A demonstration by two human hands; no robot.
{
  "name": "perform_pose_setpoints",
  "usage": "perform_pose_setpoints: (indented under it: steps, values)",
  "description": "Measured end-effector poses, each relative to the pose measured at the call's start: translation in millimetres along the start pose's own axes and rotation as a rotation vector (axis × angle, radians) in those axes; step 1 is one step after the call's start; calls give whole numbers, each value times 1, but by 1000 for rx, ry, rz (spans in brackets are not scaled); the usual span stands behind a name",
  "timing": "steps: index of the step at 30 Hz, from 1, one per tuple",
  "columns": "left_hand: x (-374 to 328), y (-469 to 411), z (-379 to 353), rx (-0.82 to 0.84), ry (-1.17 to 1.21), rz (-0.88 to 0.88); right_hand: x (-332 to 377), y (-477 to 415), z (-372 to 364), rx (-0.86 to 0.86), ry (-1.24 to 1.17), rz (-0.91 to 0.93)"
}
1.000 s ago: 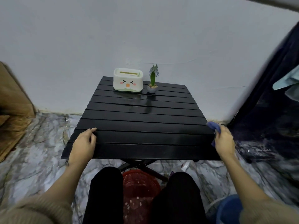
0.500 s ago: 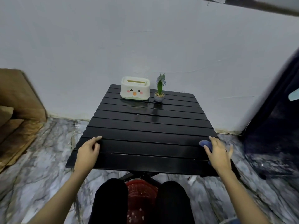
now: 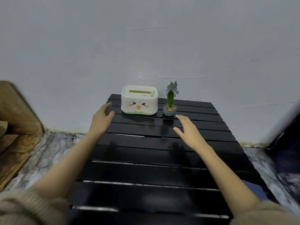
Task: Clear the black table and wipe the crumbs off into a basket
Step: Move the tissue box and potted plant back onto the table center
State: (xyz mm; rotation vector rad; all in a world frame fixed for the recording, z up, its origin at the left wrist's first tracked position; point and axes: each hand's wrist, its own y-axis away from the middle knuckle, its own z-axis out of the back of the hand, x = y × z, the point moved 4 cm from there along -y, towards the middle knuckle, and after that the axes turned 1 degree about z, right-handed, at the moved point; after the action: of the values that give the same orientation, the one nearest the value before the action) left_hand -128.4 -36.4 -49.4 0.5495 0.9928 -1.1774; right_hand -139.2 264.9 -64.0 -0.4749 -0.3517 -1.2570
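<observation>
The black slatted table (image 3: 151,163) fills the middle of the view. At its far edge stands a white tissue box (image 3: 139,100) with a cartoon face, and right of it a small potted plant (image 3: 170,101) with a blue flower. My left hand (image 3: 101,118) hovers open just left of the tissue box, apart from it. My right hand (image 3: 189,129) is stretched out flat and open above the table, just below and right of the pot. A blue cloth (image 3: 252,188) shows behind my right forearm at the table's right edge. The basket is out of view.
A pale wall (image 3: 146,46) rises right behind the table. Marble-patterned floor (image 3: 40,159) lies on both sides. Brown wooden boards (image 3: 14,124) lean at the left. A dark fabric mass (image 3: 285,143) sits at the right.
Both hands left the table's near edge and reached forward toward the tissue box and the plant. My right hand let go of the blue cloth. The view moved closer and the red basket dropped out of sight.
</observation>
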Motion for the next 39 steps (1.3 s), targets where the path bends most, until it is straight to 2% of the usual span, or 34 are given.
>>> perform_pose_setpoints:
  steps: [8, 16, 21, 26, 31, 39]
  values:
    - [37, -84, -43, 114, -122, 91, 29, -99, -31, 58, -108, 86]
    - [35, -111, -71, 211, 8, 83, 25, -144, -59, 16, -230, 53]
    - [34, -111, -80, 266, 58, 15, 25, -149, -70, -57, -344, 49]
    - [28, -102, -84, 198, 52, -99, 23, -146, -79, -70, -328, 15]
    - [34, -92, -80, 164, 38, -111, 25, -127, -74, -120, -411, 14]
    - [1, -27, -71, 100, 200, -151, 30, -70, -47, -140, -498, 47]
